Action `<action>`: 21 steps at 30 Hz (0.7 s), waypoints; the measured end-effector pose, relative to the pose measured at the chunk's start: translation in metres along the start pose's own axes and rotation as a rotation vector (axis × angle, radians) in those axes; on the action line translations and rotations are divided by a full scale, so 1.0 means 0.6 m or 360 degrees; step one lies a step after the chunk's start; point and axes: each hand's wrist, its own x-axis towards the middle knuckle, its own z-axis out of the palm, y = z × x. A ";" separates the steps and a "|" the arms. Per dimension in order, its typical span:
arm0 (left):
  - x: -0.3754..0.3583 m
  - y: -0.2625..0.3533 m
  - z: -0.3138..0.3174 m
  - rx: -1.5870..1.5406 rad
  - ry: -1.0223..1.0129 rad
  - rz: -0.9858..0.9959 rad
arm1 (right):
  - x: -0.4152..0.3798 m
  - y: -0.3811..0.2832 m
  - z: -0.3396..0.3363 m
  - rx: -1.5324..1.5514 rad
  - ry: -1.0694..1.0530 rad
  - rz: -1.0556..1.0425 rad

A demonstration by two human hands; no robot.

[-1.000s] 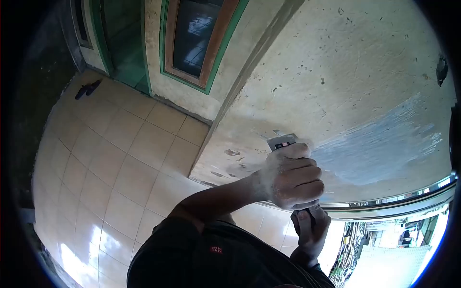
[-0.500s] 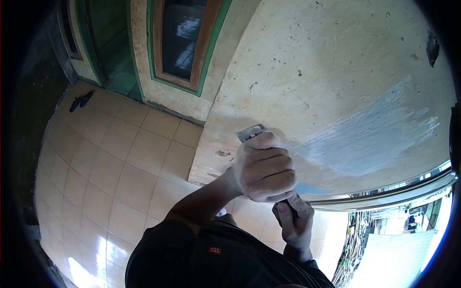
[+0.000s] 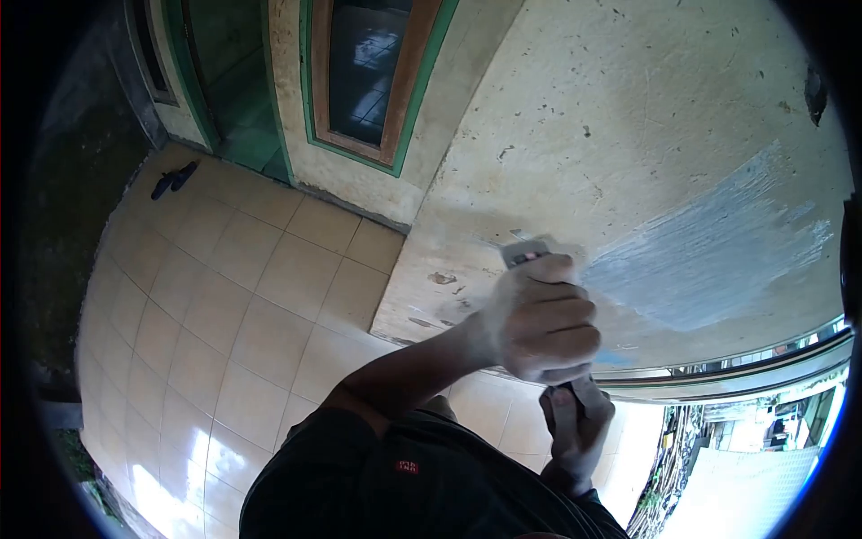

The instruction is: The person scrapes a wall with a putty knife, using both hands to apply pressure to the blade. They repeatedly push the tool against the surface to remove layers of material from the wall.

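My left hand [image 3: 549,319], dusted pale, is closed in a fist around a scraper. The scraper's flat grey blade [image 3: 524,251] sticks out above the fist, right at the surface of the cream wall panel [image 3: 503,193]. Just below, my right hand [image 3: 575,420] is closed with its thumb up, on a dark handle end [image 3: 549,406] under the left fist; the fingers hide the rest of the handle. Right of the blade spreads a whitish-blue coated patch [image 3: 709,247] with streaky edges. Chips and small pits mark the panel around it.
A green-framed window [image 3: 368,81] and a doorway [image 3: 233,90] stand at upper left. Dark sandals [image 3: 174,180] lie on the tiled floor [image 3: 260,341]. A metal-edged rail [image 3: 718,375] runs below the panel at right, with bright outdoor clutter beyond.
Both hands and the scraper have shifted right in the view, the blade now nearer the whitish-blue patch. The whole view has also moved slightly, with door and window further right.
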 end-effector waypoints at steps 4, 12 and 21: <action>0.002 -0.009 -0.018 0.0031 0.0042 0.0044 | 0.009 0.007 0.014 -0.0018 -0.0057 -0.0028; 0.007 -0.012 -0.028 0.0025 0.0034 0.0056 | 0.009 -0.011 0.010 0.0053 -0.0166 -0.0004; 0.011 -0.007 -0.020 0.0007 0.0107 0.0074 | 0.015 -0.015 0.029 -0.0005 0.0082 -0.0156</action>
